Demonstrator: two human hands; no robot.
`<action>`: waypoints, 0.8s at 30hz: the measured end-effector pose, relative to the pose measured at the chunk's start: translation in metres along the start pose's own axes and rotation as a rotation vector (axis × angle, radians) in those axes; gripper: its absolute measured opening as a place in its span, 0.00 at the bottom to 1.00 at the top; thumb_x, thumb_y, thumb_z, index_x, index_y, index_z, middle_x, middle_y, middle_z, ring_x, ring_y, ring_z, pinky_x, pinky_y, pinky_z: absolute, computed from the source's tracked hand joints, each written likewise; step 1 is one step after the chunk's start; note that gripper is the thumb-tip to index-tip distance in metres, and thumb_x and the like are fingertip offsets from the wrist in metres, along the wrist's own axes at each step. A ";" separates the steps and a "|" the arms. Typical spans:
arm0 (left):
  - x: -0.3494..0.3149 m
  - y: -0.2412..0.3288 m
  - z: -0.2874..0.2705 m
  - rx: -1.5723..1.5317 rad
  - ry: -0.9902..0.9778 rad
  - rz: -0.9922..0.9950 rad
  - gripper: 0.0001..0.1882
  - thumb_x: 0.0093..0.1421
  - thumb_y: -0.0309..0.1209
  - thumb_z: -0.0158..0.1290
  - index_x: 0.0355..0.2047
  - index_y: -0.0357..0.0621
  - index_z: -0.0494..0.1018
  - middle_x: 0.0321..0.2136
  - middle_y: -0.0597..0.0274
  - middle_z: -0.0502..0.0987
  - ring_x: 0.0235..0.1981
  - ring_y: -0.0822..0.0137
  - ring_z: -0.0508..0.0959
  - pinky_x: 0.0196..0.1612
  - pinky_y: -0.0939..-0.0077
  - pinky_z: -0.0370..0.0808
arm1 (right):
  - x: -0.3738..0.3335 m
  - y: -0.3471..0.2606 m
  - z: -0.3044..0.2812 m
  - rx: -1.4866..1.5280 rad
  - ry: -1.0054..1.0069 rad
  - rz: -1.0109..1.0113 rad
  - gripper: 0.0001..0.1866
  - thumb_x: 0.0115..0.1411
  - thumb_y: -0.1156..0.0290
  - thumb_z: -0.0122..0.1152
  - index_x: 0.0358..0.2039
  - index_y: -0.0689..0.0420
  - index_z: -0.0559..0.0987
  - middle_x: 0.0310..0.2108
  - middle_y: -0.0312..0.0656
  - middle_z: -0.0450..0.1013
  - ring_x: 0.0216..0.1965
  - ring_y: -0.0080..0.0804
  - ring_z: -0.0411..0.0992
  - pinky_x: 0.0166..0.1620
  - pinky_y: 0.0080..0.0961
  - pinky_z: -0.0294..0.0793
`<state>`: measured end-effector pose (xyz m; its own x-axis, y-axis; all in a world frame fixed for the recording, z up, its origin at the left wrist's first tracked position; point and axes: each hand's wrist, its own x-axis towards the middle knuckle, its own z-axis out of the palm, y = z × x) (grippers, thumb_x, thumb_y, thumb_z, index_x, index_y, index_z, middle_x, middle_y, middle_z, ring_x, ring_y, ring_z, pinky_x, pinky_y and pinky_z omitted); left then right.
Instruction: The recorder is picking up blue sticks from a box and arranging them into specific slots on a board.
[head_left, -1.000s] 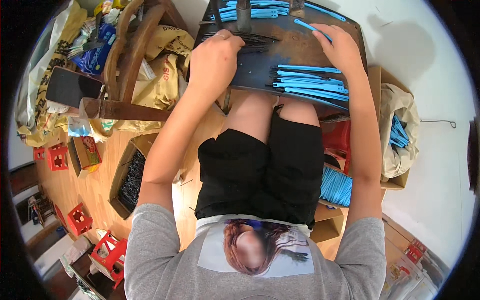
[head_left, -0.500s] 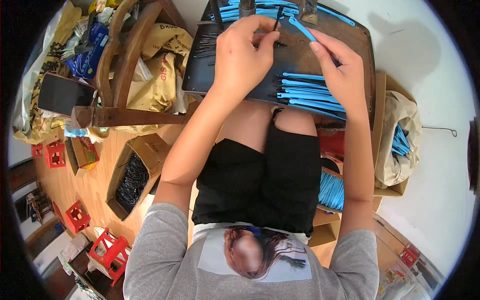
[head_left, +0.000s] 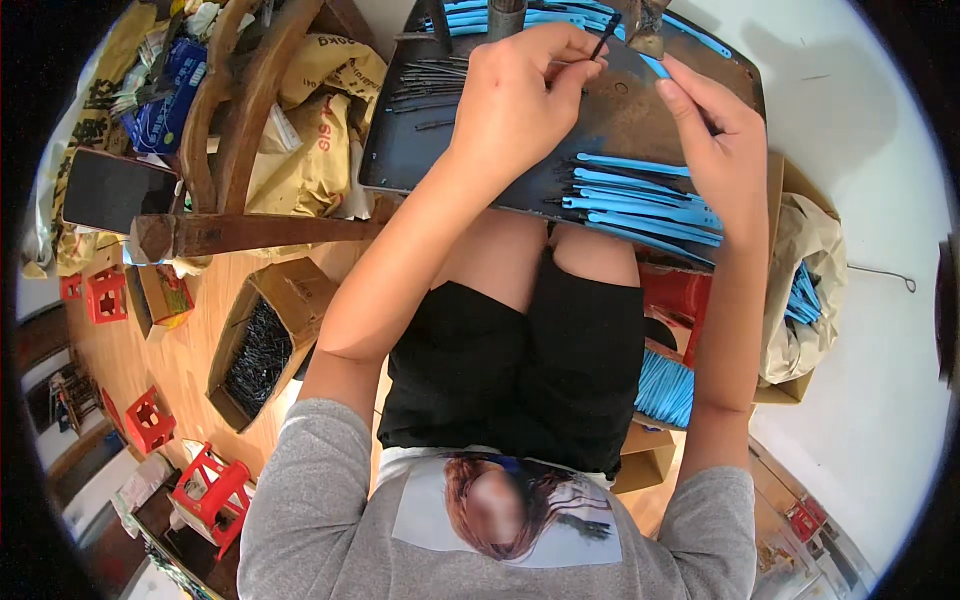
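Note:
Over the dark metal work plate (head_left: pixel 410 165), my left hand (head_left: pixel 520 95) pinches a thin black stick (head_left: pixel 606 36), held slanting upward. To its right, my right hand (head_left: pixel 725 135) grips a narrow blue plastic strip (head_left: pixel 654 66), its far end at the worn metal press head (head_left: pixel 647 35); whether they touch I cannot tell. Beneath the right hand lies a row of blue strips (head_left: pixel 640 195), several with black ends. Loose black sticks (head_left: pixel 425 85) lie left of my left hand. More blue strips (head_left: pixel 460 20) lie along the plate's back.
At right stands a paper-lined carton (head_left: pixel 800 330) with blue strips inside. A bundle of blue strips (head_left: pixel 665 390) sits below my right forearm. Left are a wooden chair frame (head_left: pixel 260 235), a dark phone (head_left: pixel 118 190), and a carton of black pieces (head_left: pixel 262 360).
The blue strip in my right hand has moved to the right, its end now at the press head. My left hand has shifted right with the black stick. The whole view has shifted slightly.

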<state>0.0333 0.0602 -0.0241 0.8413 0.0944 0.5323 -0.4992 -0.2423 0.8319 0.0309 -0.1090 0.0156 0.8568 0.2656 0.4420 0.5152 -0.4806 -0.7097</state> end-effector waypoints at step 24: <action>0.002 0.002 0.005 0.054 0.035 0.118 0.06 0.48 0.22 0.54 0.29 0.38 0.75 0.23 0.55 0.77 0.24 0.65 0.79 0.27 0.79 0.74 | 0.002 0.002 -0.018 -0.168 -0.071 0.036 0.12 0.55 0.69 0.56 0.40 0.57 0.77 0.30 0.38 0.73 0.30 0.20 0.67 0.35 0.15 0.65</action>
<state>0.0347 0.0555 -0.0219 0.7692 0.0952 0.6319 -0.5816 -0.3056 0.7539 0.0334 -0.1247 0.0250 0.8773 0.3014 0.3736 0.4779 -0.6218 -0.6204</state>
